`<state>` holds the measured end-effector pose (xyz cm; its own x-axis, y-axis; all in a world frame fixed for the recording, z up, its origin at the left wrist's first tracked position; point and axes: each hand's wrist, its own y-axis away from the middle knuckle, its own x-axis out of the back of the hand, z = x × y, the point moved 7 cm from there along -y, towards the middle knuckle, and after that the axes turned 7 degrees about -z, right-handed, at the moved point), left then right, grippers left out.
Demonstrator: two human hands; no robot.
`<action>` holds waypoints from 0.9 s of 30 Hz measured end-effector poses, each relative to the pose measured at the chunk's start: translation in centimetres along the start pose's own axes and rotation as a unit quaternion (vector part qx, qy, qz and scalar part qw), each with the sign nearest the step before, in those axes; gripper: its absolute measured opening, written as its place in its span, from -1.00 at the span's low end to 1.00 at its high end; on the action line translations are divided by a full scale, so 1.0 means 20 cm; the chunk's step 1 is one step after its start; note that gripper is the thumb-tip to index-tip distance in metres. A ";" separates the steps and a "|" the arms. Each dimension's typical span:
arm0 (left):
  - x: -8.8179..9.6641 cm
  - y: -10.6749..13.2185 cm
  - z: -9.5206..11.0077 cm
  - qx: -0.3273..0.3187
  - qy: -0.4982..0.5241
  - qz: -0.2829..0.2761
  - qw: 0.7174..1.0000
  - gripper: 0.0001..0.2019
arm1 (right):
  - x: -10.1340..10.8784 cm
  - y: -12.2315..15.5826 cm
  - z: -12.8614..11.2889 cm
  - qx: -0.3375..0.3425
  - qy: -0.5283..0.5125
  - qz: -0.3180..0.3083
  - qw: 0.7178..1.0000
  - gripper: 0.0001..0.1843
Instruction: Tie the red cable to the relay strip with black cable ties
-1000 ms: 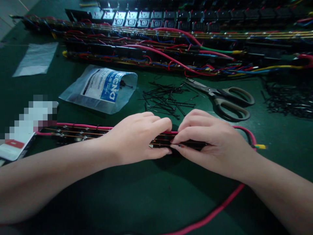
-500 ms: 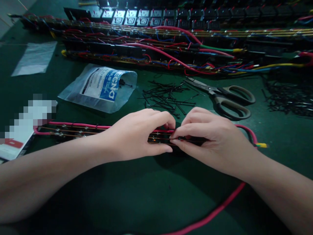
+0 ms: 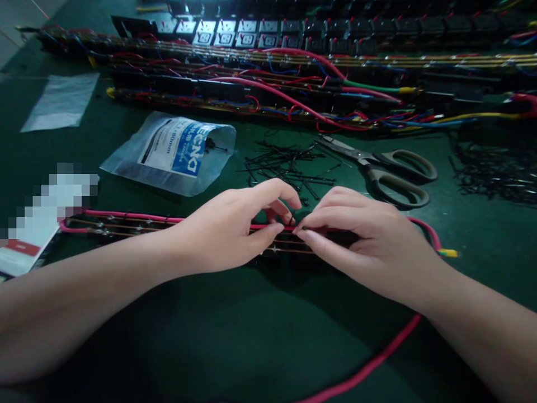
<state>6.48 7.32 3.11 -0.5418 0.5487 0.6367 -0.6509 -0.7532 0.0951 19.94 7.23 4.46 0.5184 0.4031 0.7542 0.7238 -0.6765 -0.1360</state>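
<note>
A strip assembly with copper-coloured rails (image 3: 289,244) lies crosswise under both hands, a red cable (image 3: 134,215) running along its far side. My right hand (image 3: 367,240) pinches a black cable tie (image 3: 304,228) at the red cable. Its other fingers are curled. Over the strip just to the left is my left hand (image 3: 230,229), its index finger arched and its thumb apart from it, the fingertips close to the tie's upright dark end. The hands hide much of the strip. Beyond them, loose black cable ties (image 3: 289,162) lie in a pile.
Scissors (image 3: 377,168) lie beyond my right hand, near a heap of black pieces (image 3: 495,173). A labelled plastic bag (image 3: 168,154) and a partly pixelated card (image 3: 46,218) are at left. Wired strips (image 3: 235,84) span the back. Red cable loops toward the front.
My left thumb has moved up and in toward the red cable, and its index finger has lifted. My right fingertips have shifted slightly up to the cable, where a dark tie end now shows.
</note>
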 end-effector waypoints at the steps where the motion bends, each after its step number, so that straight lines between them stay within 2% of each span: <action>1: 0.00 0.00 0.00 0.003 0.002 0.003 1.000 -0.76 | 0.00 0.00 0.00 -0.003 -0.001 0.000 1.000 -0.86; 4: 0.01 -0.01 0.00 0.011 -0.006 0.007 1.000 -0.81 | 0.00 0.00 0.00 -0.007 -0.001 -0.001 1.000 -0.86; 27: 0.01 -0.01 0.03 -0.011 -0.038 -0.003 0.999 -0.76 | 0.00 0.01 0.04 -0.047 -0.016 0.001 0.999 -0.86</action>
<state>6.73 7.36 3.62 -0.4970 0.5227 0.6927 -0.6655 -0.7418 0.0822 20.45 7.56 4.05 0.5355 0.4193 0.7331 0.6773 -0.7317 -0.0762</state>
